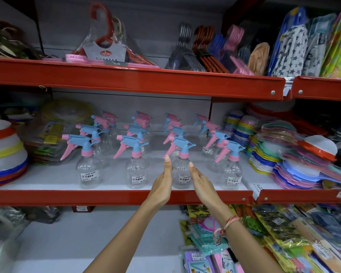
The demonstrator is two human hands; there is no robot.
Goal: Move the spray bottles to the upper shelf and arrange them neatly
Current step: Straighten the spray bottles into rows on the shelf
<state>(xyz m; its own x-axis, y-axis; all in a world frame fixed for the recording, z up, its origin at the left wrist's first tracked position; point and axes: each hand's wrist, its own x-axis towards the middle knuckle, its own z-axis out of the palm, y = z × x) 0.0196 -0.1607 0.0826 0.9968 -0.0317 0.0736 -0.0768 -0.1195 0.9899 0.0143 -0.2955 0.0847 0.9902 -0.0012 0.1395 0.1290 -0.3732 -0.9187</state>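
Clear bottles with blue-pink spray heads stand in four rows on the middle shelf. Left hand and right hand, flat and open, flank one front bottle, holding nothing. Hangers fill the shelf above; plate stacks crowd the right.

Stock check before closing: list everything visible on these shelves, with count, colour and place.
spray bottles: about sixteen, clear with blue-and-pink heads, four columns on the middle shelf.
hangers: several bundles, orange, pink, blue, grey, top shelf.
fabric packs: several, starred and patterned, top right.
basins: one stack, white with coloured rims, middle left.
plastic lids: many, multicoloured stacks, middle right.
packets: many, assorted colours, lower right.
hands: left hand and right hand, open, flanking the third front bottle.
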